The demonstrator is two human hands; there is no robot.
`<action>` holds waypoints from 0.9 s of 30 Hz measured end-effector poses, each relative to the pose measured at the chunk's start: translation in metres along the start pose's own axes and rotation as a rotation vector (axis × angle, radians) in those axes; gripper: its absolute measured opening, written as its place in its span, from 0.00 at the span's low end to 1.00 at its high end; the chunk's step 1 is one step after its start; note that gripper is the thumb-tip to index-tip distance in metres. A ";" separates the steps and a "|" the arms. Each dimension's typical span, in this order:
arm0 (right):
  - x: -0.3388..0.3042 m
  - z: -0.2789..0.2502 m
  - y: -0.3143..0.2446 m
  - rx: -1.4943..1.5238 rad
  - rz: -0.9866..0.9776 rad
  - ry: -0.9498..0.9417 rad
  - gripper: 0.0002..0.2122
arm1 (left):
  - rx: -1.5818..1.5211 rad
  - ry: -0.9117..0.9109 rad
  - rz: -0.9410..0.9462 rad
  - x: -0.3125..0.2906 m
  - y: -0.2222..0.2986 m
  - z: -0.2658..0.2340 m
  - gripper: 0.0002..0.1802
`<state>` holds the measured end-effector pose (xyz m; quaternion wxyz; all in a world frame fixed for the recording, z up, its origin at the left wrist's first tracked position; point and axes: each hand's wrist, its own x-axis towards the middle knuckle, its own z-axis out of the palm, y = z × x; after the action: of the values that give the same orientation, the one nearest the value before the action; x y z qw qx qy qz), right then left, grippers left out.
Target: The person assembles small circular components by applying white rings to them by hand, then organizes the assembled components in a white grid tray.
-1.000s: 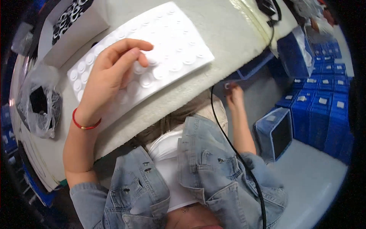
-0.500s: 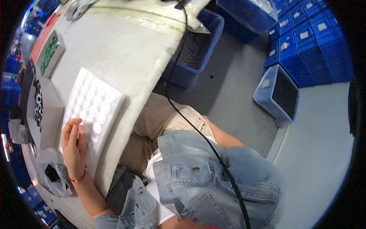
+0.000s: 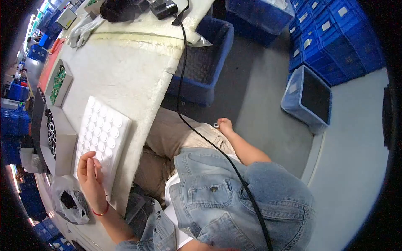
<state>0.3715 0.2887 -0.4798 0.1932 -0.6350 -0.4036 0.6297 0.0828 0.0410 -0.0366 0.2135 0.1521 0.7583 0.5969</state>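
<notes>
My left hand (image 3: pixel 92 182), a red band at its wrist, is over the near end of a white rectangular tray (image 3: pixel 118 157). Its fingers are half curled and slightly apart, with nothing visible between them. Rows of round white pieces (image 3: pixel 100 134) cover the tray. Out past the table edge, beside my thigh, my right hand (image 3: pixel 226 126) is closed, pinching a small white ring (image 3: pixel 216 125) at its fingertips. To the left of the tray stands an open white box (image 3: pixel 66 146) of black and white ring-like parts (image 3: pixel 51 131).
A box of green parts (image 3: pixel 58 83), pale gloves (image 3: pixel 83 31) and a black device (image 3: pixel 163 8) lie farther up the table (image 3: pixel 113 67). A plastic bag (image 3: pixel 69 203) sits near my left wrist. A black cable (image 3: pixel 181 75) crosses my body. Blue bins (image 3: pixel 205 94) stand right of the table.
My right hand has come into sight with the small white ring. The view has shifted, so the tray and left hand appear lower, and the black device now shows at the top.
</notes>
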 end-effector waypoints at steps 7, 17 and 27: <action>-0.055 0.012 -0.128 0.263 -0.145 -0.061 0.05 | -0.024 -0.104 0.213 -0.046 -0.005 0.008 0.10; -0.214 0.051 -0.215 0.354 -0.840 -0.337 0.03 | -0.054 -0.400 0.113 -0.078 -0.018 0.045 0.13; -0.321 0.067 -0.230 0.083 -1.185 -0.512 0.05 | 0.065 -0.602 0.390 -0.066 -0.041 0.079 0.14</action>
<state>0.2840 0.1664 -0.1083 0.4302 -0.1263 -0.6943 0.5630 0.1806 0.0651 -0.0825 0.3045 0.4697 0.6366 0.5305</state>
